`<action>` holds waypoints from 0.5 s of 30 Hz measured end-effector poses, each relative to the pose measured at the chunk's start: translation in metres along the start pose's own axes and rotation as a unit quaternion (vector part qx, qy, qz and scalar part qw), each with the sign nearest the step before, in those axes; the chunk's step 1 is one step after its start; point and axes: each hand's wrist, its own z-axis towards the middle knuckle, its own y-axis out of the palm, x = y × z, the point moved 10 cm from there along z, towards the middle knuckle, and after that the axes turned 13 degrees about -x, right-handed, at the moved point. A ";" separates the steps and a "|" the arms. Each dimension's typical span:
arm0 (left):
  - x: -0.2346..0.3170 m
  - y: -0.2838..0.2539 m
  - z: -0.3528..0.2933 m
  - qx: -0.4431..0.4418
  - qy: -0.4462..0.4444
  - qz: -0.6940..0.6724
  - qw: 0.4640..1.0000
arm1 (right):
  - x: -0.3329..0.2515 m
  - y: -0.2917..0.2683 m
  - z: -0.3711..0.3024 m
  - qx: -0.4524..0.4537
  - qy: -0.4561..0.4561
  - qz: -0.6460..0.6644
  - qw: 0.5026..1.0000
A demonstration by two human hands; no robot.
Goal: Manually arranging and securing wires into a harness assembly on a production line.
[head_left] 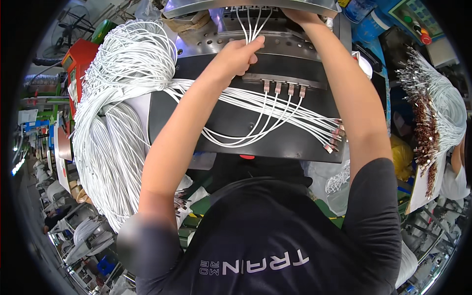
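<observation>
My left hand (240,58) is closed around a few white cables (253,27) in front of a metal machine (206,45). Those cables fan out upward from the fist to a row of slots beneath the machine's upper edge. Only the back part of my right hand (301,17) shows, at the top beside the machine's upper part; its fingers are hidden. Below my left hand, a dark holder bar (285,81) carries several cable connectors (290,90) in a row. White cables hang from them and curve left across a black work surface (221,115).
A big bundle of white cables (123,64) drapes over the left side. Loose connector ends (334,137) lie at the surface's right edge. Further right, another cable bundle (442,103) hangs with brown ends. A red machine (78,61) stands at left, and a person's sleeve (455,184) shows far right.
</observation>
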 end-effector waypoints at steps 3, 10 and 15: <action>-0.003 -0.017 -0.015 0.109 0.048 0.066 0.991 | -0.039 -0.068 0.002 0.013 0.065 0.045 0.997; 0.134 -0.115 -0.150 0.095 0.327 0.097 0.935 | -0.053 -0.107 -0.017 -0.012 0.033 0.019 0.999; 0.061 -0.339 -0.266 0.462 -0.136 0.486 0.729 | -0.042 -0.050 -0.036 0.006 -0.010 0.134 0.991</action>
